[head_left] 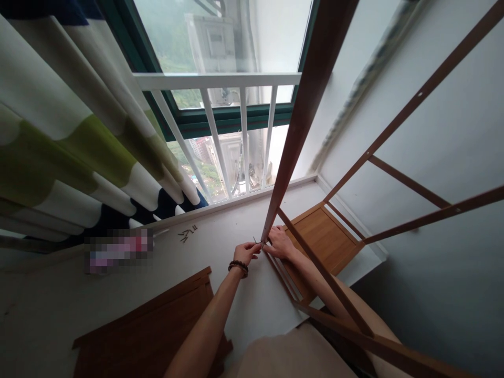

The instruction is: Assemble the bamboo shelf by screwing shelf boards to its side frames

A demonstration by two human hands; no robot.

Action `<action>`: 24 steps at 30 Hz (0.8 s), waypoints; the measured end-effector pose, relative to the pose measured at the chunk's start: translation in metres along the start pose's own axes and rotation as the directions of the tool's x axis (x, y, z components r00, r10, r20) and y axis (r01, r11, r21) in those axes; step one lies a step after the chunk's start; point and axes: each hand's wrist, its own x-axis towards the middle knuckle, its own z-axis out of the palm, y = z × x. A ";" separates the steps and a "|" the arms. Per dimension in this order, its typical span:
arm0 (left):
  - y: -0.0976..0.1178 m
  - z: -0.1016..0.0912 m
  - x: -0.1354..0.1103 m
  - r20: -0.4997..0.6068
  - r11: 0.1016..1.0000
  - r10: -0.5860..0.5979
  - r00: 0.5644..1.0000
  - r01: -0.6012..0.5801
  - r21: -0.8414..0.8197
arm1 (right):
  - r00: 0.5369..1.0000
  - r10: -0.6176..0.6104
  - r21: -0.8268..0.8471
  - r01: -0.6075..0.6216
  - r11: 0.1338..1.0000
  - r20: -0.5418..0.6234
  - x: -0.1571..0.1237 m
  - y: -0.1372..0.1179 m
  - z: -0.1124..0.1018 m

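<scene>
A brown wooden frame [301,121] with tall posts and crossbars stands over the white floor, one post slanting down to where both hands meet. At its lower end, my left hand [244,254], with a dark bead bracelet on the wrist, pinches a small thin metal piece [255,240] that looks like a hex key against the post. My right hand [280,242] is closed around the foot of the same post from the other side; some fingers are hidden behind it. A wooden shelf panel [325,231] sits low within the frame, right of my right hand.
Several small metal pieces [188,232] lie on the floor [236,223] near the window. A loose wooden panel [157,325] lies at lower left. A white railing [220,80], curtains [79,136] and a blurred pinkish item [118,252] are at the left; a wall [441,131] stands right.
</scene>
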 end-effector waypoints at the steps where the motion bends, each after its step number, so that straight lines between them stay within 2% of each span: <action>1: 0.004 0.000 0.000 0.017 1.000 -0.016 1.000 0.016 -0.024 | 1.000 -0.001 0.005 0.001 1.000 0.001 0.000 0.000 0.000; 5: 0.018 -0.002 -0.001 0.038 0.999 0.005 0.999 -0.003 -0.045 | 1.000 -0.005 0.019 0.005 1.000 0.001 0.000 0.000 0.001; 9: 0.014 -0.001 -0.006 0.066 0.998 0.040 0.997 -0.036 -0.051 | 1.000 0.003 0.007 -0.003 1.000 0.004 0.001 -0.001 0.001; 12: 0.004 0.001 -0.006 0.016 0.996 0.057 0.998 -0.055 -0.071 | 1.000 0.010 -0.006 -0.010 1.000 0.007 0.001 -0.002 0.000; 15: -0.002 0.001 -0.004 -0.064 0.990 0.133 0.989 -0.130 0.047 | 1.000 0.009 -0.021 -0.009 1.000 0.009 0.000 -0.002 -0.001; 17: -0.002 0.000 -0.003 -0.072 0.967 0.201 0.977 -0.186 0.172 | 1.000 0.008 -0.028 -0.008 1.000 0.012 0.000 -0.002 -0.001; 20: -0.001 -0.002 -0.005 -0.018 0.907 0.319 0.948 -0.300 0.297 | 1.000 0.005 -0.031 -0.005 1.000 0.011 0.001 -0.001 0.000; 22: -0.002 -0.002 -0.008 0.036 0.858 0.415 0.909 -0.404 0.319 | 1.000 0.003 -0.032 -0.003 0.999 0.005 0.001 -0.001 0.000; 24: -0.005 -0.001 -0.011 0.061 0.843 0.460 0.886 -0.457 0.284 | 1.000 0.003 -0.035 -0.003 0.999 0.004 0.001 -0.001 0.000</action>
